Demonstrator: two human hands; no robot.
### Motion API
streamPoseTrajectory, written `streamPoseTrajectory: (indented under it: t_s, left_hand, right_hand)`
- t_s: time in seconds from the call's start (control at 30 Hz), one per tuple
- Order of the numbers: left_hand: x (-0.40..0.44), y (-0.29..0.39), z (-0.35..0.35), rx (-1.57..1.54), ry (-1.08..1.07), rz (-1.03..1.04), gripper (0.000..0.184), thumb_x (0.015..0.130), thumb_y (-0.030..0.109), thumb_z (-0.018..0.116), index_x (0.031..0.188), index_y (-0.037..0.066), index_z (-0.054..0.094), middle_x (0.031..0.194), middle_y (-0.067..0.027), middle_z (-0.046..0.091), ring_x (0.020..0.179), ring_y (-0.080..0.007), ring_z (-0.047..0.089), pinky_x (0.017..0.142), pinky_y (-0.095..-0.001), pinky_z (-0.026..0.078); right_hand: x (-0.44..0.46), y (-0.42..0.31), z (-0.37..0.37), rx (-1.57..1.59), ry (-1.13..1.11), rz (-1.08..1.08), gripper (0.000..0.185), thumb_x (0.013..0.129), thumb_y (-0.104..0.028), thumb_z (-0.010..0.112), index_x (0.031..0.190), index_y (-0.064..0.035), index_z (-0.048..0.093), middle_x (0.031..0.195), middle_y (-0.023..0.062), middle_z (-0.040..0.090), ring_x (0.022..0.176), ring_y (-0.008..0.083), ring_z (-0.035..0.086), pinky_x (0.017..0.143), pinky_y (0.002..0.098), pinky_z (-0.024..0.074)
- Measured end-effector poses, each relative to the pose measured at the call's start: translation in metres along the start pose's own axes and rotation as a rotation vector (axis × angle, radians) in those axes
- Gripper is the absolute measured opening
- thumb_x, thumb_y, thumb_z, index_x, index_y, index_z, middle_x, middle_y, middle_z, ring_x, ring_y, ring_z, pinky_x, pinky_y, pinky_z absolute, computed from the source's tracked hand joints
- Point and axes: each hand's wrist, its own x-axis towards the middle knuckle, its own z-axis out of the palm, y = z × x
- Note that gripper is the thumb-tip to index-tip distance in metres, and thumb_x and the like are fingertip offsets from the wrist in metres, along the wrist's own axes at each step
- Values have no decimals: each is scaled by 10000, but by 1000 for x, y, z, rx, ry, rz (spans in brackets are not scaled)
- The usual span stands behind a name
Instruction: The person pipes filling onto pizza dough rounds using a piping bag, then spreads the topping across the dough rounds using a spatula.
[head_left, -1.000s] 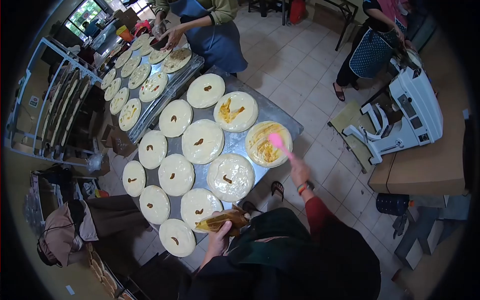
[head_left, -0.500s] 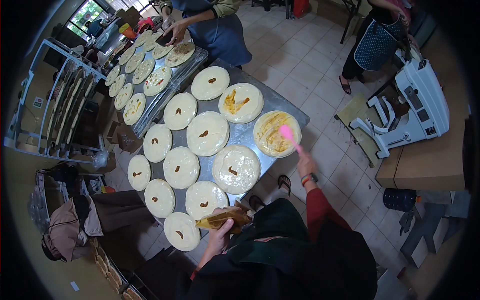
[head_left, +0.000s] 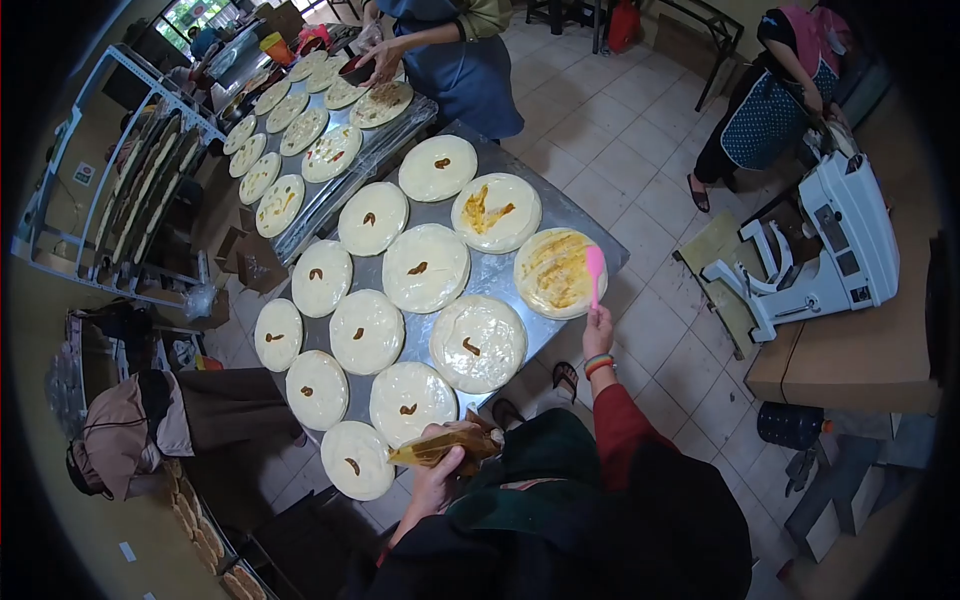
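Right hand: your right hand [head_left: 598, 328] has its fingers closed around the lower handle of the pink spatula [head_left: 595, 268].
Pink spatula: head up, at the right edge of the smeared round [head_left: 545, 275]; overlaps the rim in this view, cannot tell whether it touches.
Spatula handling: looks light, the head probably bendy. Slim handle; hold it well below the head, clear of the filling, and keep your pressure gentle.
Left hand: your left hand [head_left: 435, 485] grips the amber bag [head_left: 455, 443], thumb along the near side; the far fingers are mostly hidden.
Amber bag: in front of your body, at the near edge of the table [head_left: 492, 272], its narrow end pointing left.
Bag handling: soft and crumpled, likely to give under any squeeze, perhaps slick if paste gets outside. Best held around its full part.
Smeared round: near the table's right corner, orange-brown streaks over a pale top. Looks soft and easily dented; should it need lifting, support it flat from underneath.
Streaked round [head_left: 497, 212]: just beside it, a V of orange paste on top.
Dabbed rounds: the others on your table each carry a small brown dab; glossy, probably slippery.
Far table: a co-worker [head_left: 455, 75] holds a dark bowl over more rounds.
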Motion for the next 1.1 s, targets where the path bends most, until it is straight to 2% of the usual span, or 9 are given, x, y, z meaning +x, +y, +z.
streamPoseTrajectory:
  t_s: [0.13, 0.33, 0.37, 0.47, 0.6, 0.73, 0.93, 1.03, 1.1]
  left_hand:
    - [1, -5, -7, -17, -18, 8, 195, 767, 90, 559, 905, 23, 440, 1017, -133, 509, 919, -206, 499, 811, -320, 394]
    - [-1, -1, -9, -51, -16, -24, 185, 773, 84, 552, 909, 27, 440, 1027, -129, 505, 927, -198, 494, 813, -318, 393]
    - [0, -2, -11, -54, -19, -26, 185, 773, 84, 552, 909, 27, 440, 1027, -129, 505, 927, -198, 494, 813, -318, 393]
    - [3, -6, -16, -52, -54, 22, 184, 773, 79, 551, 910, 27, 439, 1026, -130, 507, 931, -199, 495, 816, -315, 393]
    - [6, -3, -16, -38, -76, 14, 189, 771, 79, 555, 909, 25, 438, 1025, -130, 506, 940, -203, 493, 829, -319, 387]
    - [5, 1, -16, -34, -77, 7, 198, 769, 82, 561, 912, 24, 437, 1024, -131, 508, 939, -206, 496, 833, -321, 387]
    - [5, 2, -26, -56, -76, 16, 221, 768, 69, 570, 938, 25, 436, 1037, -131, 513, 963, -208, 499, 848, -329, 389]
    - [5, 4, -31, -68, -62, 35, 224, 773, 65, 567, 948, 23, 434, 1035, -134, 520, 970, -205, 501, 853, -329, 390]
    - [4, 3, -37, -80, -38, 46, 224, 775, 64, 566, 950, 20, 432, 1032, -135, 523, 970, -203, 502, 853, -328, 392]
  right_hand:
    - [-28, -31, -12, -310, -66, 25, 226, 833, -267, 470, 950, -84, 533, 861, 154, 588, 801, 314, 563, 710, 381, 430]
    - [-40, -13, -64, -453, -43, -292, 260, 820, -240, 463, 1041, -121, 531, 848, 151, 584, 734, 329, 561, 631, 401, 446]
    - [-50, -6, -68, -659, -151, -212, 295, 822, -245, 452, 1094, -150, 512, 826, 148, 587, 708, 337, 563, 601, 423, 445]
    - [-82, -16, -65, -727, -367, -183, 297, 827, -265, 439, 1093, -153, 514, 798, 145, 591, 703, 338, 566, 591, 432, 442]
    - [-80, -19, -57, -614, -354, -356, 303, 836, -270, 423, 1117, -180, 492, 813, 146, 594, 725, 330, 568, 616, 423, 445]
    - [-73, -17, -53, -704, -349, -249, 297, 838, -254, 418, 1120, -190, 488, 901, 127, 586, 755, 328, 565, 633, 411, 449]
    - [-81, -32, -18, -547, -427, -442, 274, 838, -236, 416, 1092, -184, 503, 869, 132, 581, 735, 339, 552, 631, 428, 438]
    - [-58, -63, -20, -534, -222, -159, 277, 839, -210, 427, 1081, -123, 531, 894, 163, 583, 788, 335, 554, 670, 409, 439]
    - [-54, -62, -17, -642, -286, -192, 280, 835, -202, 430, 1081, -115, 531, 898, 164, 582, 793, 337, 552, 670, 412, 438]
